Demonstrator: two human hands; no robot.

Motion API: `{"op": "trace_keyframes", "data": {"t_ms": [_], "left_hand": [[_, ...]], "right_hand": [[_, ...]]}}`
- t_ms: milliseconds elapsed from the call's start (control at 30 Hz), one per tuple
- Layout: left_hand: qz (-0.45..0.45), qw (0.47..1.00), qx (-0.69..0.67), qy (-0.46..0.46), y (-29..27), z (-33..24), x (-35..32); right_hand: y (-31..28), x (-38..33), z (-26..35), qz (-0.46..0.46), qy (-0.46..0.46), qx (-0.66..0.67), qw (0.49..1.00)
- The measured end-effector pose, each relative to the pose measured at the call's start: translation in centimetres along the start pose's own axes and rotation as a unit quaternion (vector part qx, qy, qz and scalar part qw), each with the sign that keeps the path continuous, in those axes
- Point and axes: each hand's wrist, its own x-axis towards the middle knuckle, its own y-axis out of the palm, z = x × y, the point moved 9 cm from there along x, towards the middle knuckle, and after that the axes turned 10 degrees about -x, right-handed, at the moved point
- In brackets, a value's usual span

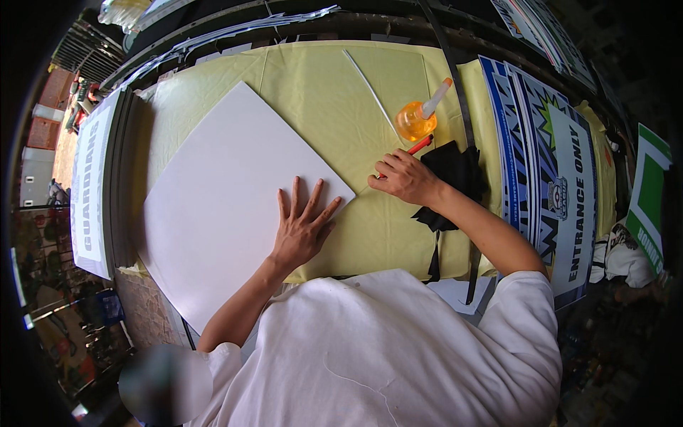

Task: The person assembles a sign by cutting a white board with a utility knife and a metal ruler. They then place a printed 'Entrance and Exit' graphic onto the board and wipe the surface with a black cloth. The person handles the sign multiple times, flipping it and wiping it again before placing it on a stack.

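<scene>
A large white board [213, 192] lies turned at an angle on the yellow-covered table [313, 78]. My left hand [302, 228] rests flat on it near its right corner, fingers spread. Just beyond that corner, my right hand [405, 176] is closed round a slim red tool [421, 145], like a cutter or a pen; its lower end is mostly hidden by my fingers. Right behind this hand stands a clear bottle of orange liquid [415, 121] with a pale nozzle. A crumpled black cloth [455, 174] lies beside my right wrist.
A thin white rod [370, 92] lies on the yellow cover, its near end by the bottle. Stacked printed signs [575, 192] stand along the right side. Another stack of boards [96, 188] is at the left edge. A dark strap [462, 107] crosses the table's right part.
</scene>
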Motion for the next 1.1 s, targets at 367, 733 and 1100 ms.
{"op": "trace_keyframes", "data": {"t_ms": [367, 733, 1100], "left_hand": [[-0.006, 1.0, -0.003, 0.002, -0.2, -0.1, 0.0], [-0.018, 1.0, -0.011, 0.006, -0.2, -0.1, -0.1], [-0.01, 1.0, -0.003, 0.01, -0.4, -0.2, -0.2]], "right_hand": [[-0.4, 0.6, -0.2, -0.016, -0.009, 0.012, 1.0], [-0.1, 0.5, -0.2, 0.003, -0.002, 0.014, 1.0], [0.5, 0.0, -0.7, 0.022, 0.012, 0.012, 1.0]]}}
